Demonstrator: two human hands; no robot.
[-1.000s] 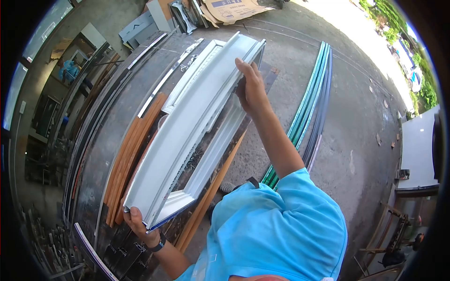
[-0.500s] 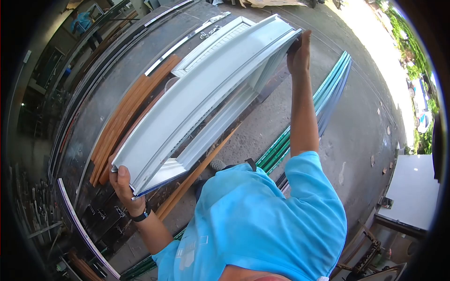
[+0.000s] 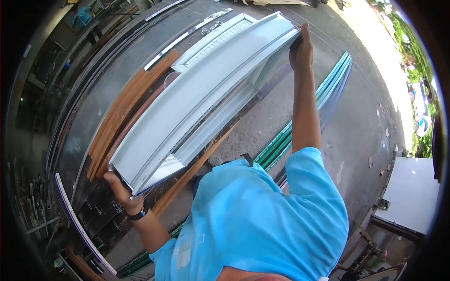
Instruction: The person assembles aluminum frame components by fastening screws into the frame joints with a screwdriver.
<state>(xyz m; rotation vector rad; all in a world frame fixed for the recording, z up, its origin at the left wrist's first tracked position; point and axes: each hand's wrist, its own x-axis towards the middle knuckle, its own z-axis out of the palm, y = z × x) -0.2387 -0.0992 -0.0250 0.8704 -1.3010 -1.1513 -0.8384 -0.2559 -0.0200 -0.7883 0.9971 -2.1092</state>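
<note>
A long white rectangular frame (image 3: 199,93), much like a window frame, is held up on a slant over the workbench and across my front. Its lower end meets my left hand (image 3: 123,191), which grips the corner and has a dark watch band on its wrist. At the upper far corner, my right hand (image 3: 302,49) is closed on the other end, with fingers partly hidden behind the frame. A white panel with a slatted face (image 3: 220,38) lies on the bench beyond it. Brown profile strips (image 3: 126,117) lie alongside.
Green-wrapped bars (image 3: 276,145) lie on the floor to my right. A brown strip (image 3: 187,175) runs under the frame. More long profiles (image 3: 84,225) and short cut pieces sit at the left. A white-topped table (image 3: 410,194) stands at far right. Another person (image 3: 83,18) is in the background.
The frame has shifted slightly toward the lower left. My left thumb has slid off the frame's face to its edge. My right hand stays at the far corner, slightly higher.
</note>
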